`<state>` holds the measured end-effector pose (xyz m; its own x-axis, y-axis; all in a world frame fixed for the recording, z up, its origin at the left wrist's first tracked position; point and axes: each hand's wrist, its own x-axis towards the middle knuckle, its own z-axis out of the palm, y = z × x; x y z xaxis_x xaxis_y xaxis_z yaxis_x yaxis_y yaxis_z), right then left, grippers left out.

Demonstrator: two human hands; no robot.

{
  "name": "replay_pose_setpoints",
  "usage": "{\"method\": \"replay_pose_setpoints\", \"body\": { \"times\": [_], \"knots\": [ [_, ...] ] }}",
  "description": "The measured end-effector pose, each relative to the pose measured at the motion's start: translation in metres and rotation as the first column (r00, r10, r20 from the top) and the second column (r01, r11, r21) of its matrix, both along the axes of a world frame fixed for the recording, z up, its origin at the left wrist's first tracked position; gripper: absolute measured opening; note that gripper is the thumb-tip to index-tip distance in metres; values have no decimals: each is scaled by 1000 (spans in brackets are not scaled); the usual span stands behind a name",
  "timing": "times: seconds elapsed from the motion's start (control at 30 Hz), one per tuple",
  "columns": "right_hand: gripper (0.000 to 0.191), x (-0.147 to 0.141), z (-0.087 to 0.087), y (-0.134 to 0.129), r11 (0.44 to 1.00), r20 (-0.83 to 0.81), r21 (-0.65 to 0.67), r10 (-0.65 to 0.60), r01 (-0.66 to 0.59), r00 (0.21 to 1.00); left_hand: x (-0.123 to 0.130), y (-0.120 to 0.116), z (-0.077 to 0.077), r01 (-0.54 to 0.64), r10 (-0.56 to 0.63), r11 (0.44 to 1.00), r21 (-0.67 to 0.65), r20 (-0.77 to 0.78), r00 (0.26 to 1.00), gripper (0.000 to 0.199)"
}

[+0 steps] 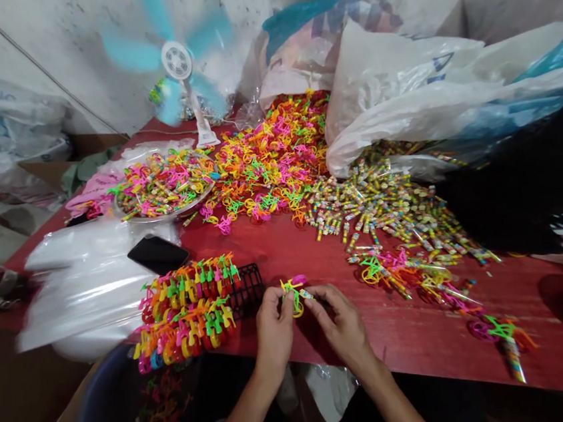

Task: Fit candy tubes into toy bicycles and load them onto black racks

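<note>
My left hand (274, 322) pinches a small green and yellow plastic toy piece (295, 297) above the red table's front edge. The fingers of my right hand (340, 319) close on a small printed tube (307, 294), whose pale end meets the toy piece. Whether the two are joined, I cannot tell. A pink bit shows just behind them. Left of my hands stands a black rack (250, 288) bearing rows of colourful plastic toys (186, 315). To the right lie loose toys with tubes (413, 274), and one finished-looking piece (509, 341) sits nearer the edge.
Behind are heaps of plastic toy parts (276, 158) and printed tubes (382, 207). A full tray (190, 206), a phone (158, 253) and clear plastic bags (92, 278) lie left. A fan (178, 61) spins at the back; a dark tub (101, 408) stands below.
</note>
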<state>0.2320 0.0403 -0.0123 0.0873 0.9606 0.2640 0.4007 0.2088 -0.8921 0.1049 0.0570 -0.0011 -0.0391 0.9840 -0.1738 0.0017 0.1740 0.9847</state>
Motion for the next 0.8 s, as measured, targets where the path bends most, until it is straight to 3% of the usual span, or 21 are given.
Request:
{"method": "replay_pose_setpoints", "body": {
  "times": [0.27, 0.47, 0.57, 0.67, 0.8],
  "knots": [
    [15, -2, -3, -1, 998, -52, -56, -40, 37, 998, 2, -3, -2, 26, -21, 999, 46, -111, 994, 21],
    [18, -2, -5, 0, 998, -50, -64, 6, -10, 999, 2, -3, -3, 26, -16, 998, 53, -179, 984, 21],
    [17, -5, -6, 1, 997, -74, -52, 53, -57, 996, 3, -3, -5, -18, 22, 999, 28, -173, 985, 23],
    [19, -6, -8, 2, 988, -164, -134, 51, -73, 985, 4, -3, -8, -61, 61, 998, 3, -129, 990, 26],
    [18, -8, -9, -1, 982, -190, -175, 43, -77, 981, 4, -3, -11, -35, 38, 999, 18, -142, 989, 27]
  ]
}}
